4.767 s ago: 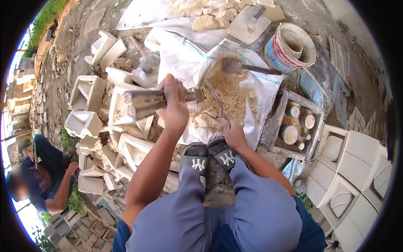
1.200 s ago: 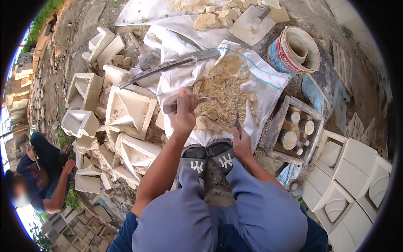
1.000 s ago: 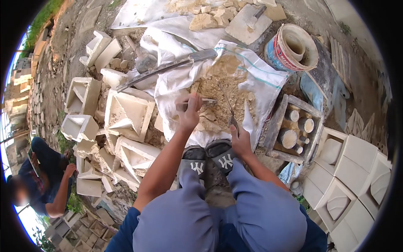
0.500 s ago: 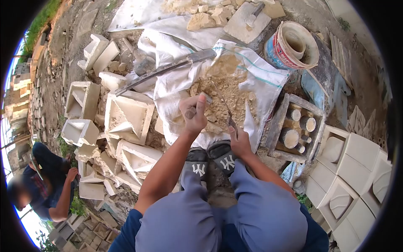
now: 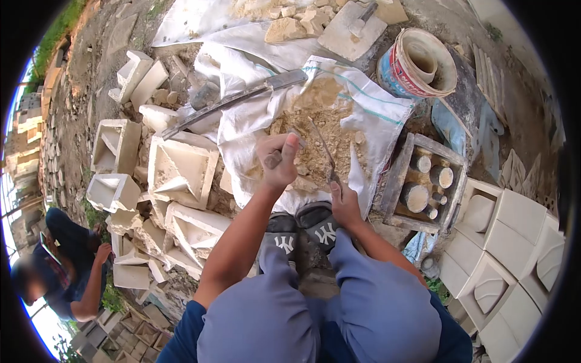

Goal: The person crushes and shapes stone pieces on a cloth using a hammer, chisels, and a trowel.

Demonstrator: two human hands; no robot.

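Note:
My left hand [image 5: 279, 162] is closed around a short greyish tool or piece [image 5: 273, 160] whose exact shape is hard to make out. To its right, my right hand [image 5: 345, 204] grips the handle of a thin metal tool [image 5: 327, 151], which points up and away over the crumbled tan material. Beneath both hands lies a white woven sack [image 5: 381, 109] bearing the heap of tan rubble [image 5: 321, 121]. A long grey straight bar [image 5: 236, 100] rests diagonally across the sack, beyond my left hand.
Pale cast blocks [image 5: 184, 169] lie at the left. A bucket [image 5: 417, 63], a wooden box of cylinders [image 5: 393, 209] and stacked blocks [image 5: 514, 224] stand at the right. Farther off is a flat trowel [image 5: 352, 33]. Another person [image 5: 66, 266] sits at the far left.
The view has shifted slightly. Both hands keep their holds and have hardly moved. The other person's held object has changed its angle.

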